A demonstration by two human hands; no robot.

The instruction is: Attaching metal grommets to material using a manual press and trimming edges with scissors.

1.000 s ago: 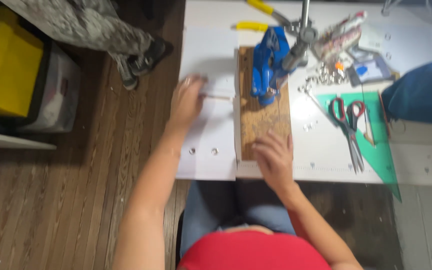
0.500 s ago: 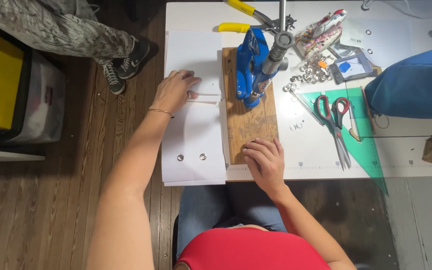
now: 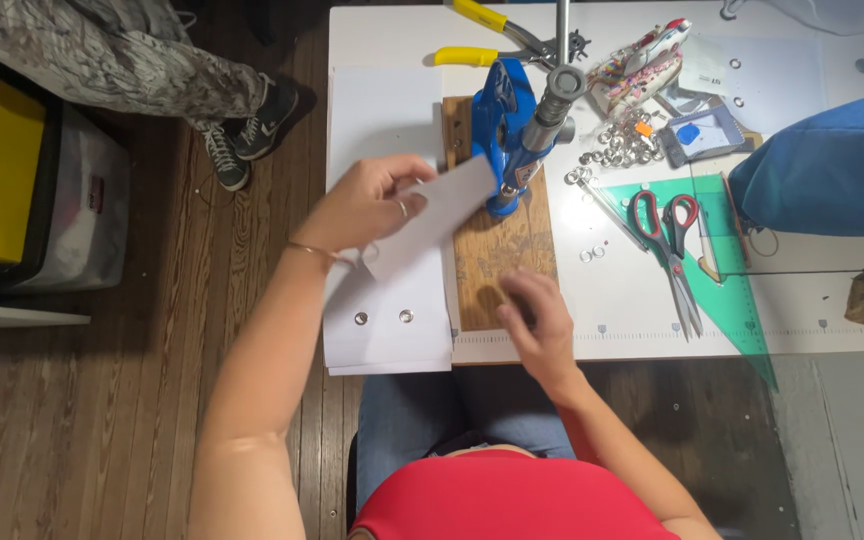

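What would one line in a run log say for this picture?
left hand: holds white paper strip at blue press | right hand: on wooden board | stack of paper: beside board

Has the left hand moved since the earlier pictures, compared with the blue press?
Yes. The left hand has lifted a white sheet and carried it toward the blue press.

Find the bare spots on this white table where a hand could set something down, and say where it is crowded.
Free: the table corner above the paper sheets, and the strip between wooden board and scissors. Crowded: around the eyelets beside the blue press.
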